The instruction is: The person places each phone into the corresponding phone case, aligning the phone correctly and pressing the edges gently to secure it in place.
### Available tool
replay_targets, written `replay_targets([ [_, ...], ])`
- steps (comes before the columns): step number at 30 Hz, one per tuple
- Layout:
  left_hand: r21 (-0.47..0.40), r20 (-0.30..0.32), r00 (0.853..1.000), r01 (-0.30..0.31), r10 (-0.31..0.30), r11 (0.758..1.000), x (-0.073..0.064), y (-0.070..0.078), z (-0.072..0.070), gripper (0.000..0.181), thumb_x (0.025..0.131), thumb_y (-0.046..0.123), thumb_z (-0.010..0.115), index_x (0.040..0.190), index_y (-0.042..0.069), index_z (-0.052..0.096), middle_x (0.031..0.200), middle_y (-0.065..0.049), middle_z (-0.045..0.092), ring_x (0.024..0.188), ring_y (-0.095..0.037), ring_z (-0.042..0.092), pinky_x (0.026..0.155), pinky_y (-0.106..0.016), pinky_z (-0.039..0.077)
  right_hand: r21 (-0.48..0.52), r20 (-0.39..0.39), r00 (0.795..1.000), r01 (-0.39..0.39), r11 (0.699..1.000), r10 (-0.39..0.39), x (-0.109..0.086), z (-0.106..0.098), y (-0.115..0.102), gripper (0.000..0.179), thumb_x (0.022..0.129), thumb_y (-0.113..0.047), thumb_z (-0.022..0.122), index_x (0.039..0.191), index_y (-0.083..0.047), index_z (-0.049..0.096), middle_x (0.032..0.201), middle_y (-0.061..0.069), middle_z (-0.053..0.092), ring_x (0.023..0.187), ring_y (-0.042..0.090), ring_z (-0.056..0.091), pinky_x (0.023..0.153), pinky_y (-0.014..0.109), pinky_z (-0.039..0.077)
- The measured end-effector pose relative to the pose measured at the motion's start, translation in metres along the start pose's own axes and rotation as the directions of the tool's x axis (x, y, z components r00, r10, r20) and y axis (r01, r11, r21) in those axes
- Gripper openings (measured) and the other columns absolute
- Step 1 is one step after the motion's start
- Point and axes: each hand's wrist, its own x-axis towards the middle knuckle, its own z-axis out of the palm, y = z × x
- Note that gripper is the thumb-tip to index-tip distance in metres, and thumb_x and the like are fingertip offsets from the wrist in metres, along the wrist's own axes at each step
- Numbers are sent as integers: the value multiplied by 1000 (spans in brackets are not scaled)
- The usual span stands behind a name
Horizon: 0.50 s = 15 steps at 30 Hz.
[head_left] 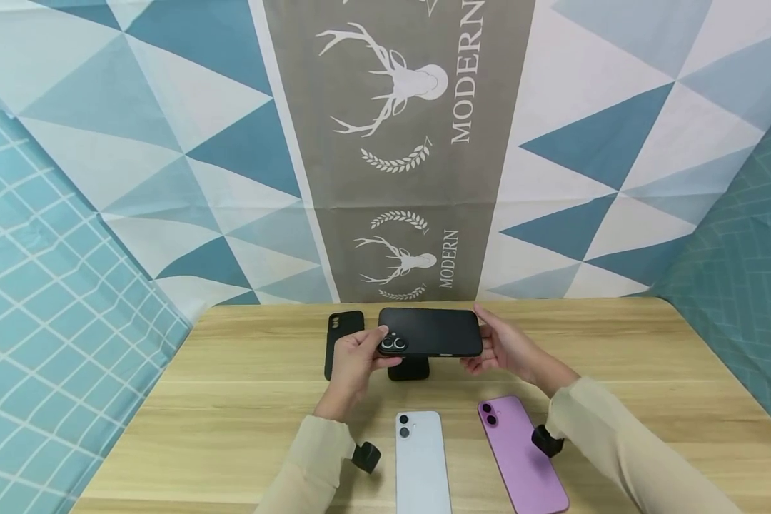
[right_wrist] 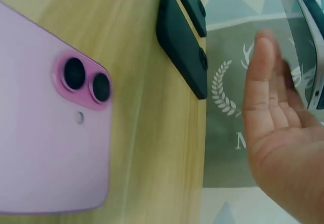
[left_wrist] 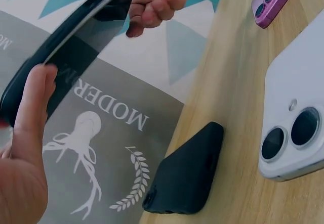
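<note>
A phone in a black case (head_left: 433,333) is held up lengthwise above the back of the table, its camera lenses at the left end. My left hand (head_left: 355,360) pinches that end, thumb on the back beside the lenses. At the other end, my right hand (head_left: 510,346) has its thumb by the top corner and its fingers below the lower edge. The right wrist view shows this hand (right_wrist: 283,128) with fairly straight fingers beside the phone. In the left wrist view, the dark glossy screen side (left_wrist: 81,57) faces the wall, with a pale edge line.
Two black phone cases lie at the back of the table: one (head_left: 342,328) at left, another (head_left: 409,369) partly hidden beneath the raised phone. Nearer lie a white phone (head_left: 422,457) and a pink phone (head_left: 525,457), the latter under my right wrist. A patterned cloth (head_left: 398,185) hangs behind.
</note>
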Motion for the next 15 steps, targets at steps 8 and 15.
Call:
replay_targets([
  [8,-50,-126,992,-29,22,998,0,0,3,31,93,10,55,100,-19,60,71,-5,68,55,-14,68,59,-26,59,-114,3,996,94,989,-94,-6,10,11,59,98,-55,28,78,-6,54,65,0,60,55,12,57,56,27,54],
  [15,-69,-146,989,-20,10,997,0,2,3,31,93,10,55,101,-19,59,70,-5,69,54,-14,68,57,-25,59,-160,-60,984,159,974,-170,-5,17,14,52,99,-50,35,74,-7,52,60,-1,56,50,11,53,51,27,50],
])
